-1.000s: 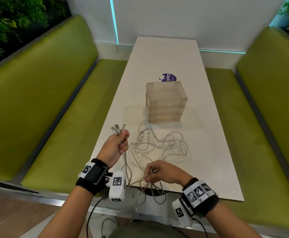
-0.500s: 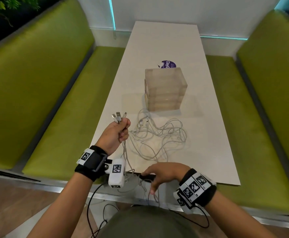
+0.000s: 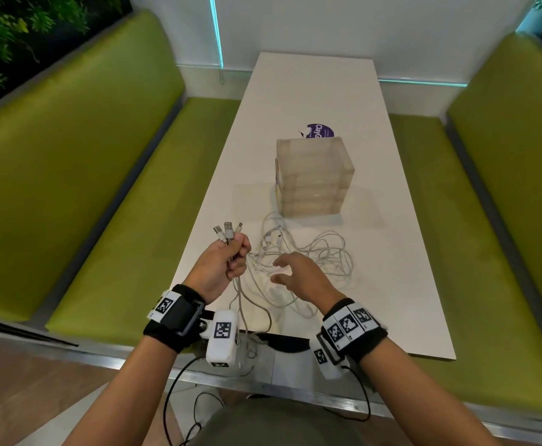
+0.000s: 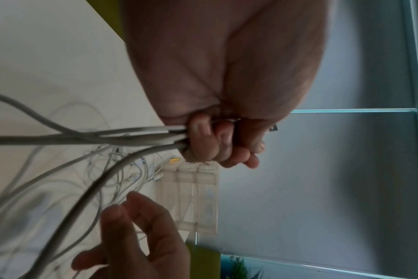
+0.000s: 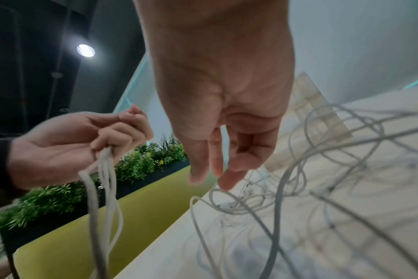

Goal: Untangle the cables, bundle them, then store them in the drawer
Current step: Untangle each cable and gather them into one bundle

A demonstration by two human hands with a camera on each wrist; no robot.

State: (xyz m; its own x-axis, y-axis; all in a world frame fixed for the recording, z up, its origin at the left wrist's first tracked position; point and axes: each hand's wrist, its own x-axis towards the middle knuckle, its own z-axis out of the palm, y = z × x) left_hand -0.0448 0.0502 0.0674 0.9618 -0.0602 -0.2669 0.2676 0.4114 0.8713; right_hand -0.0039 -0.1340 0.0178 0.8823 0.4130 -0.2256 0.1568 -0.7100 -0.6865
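A tangle of white cables [image 3: 314, 252] lies on the white table [image 3: 376, 284] in front of a translucent drawer unit [image 3: 314, 177]. My left hand [image 3: 228, 263] grips a bundle of cable ends [image 3: 228, 231], whose plugs stick up above the fist; their cords [image 4: 88, 137] trail down over the table's near edge. My right hand [image 3: 290, 273] hovers just above the tangle with fingers spread and relaxed, holding nothing. In the right wrist view the fingertips [image 5: 200, 175] hang just over the cable loops [image 5: 298, 169].
Green benches [image 3: 80, 175] flank the table on both sides. A purple round sticker [image 3: 319, 132] lies behind the drawer unit. The far half of the table holds nothing else. A white wall closes the far end.
My right hand let go of the cords at the table's near edge and moved forward over the tangle, fingers now spread. The left hand kept its grip on the cable ends.
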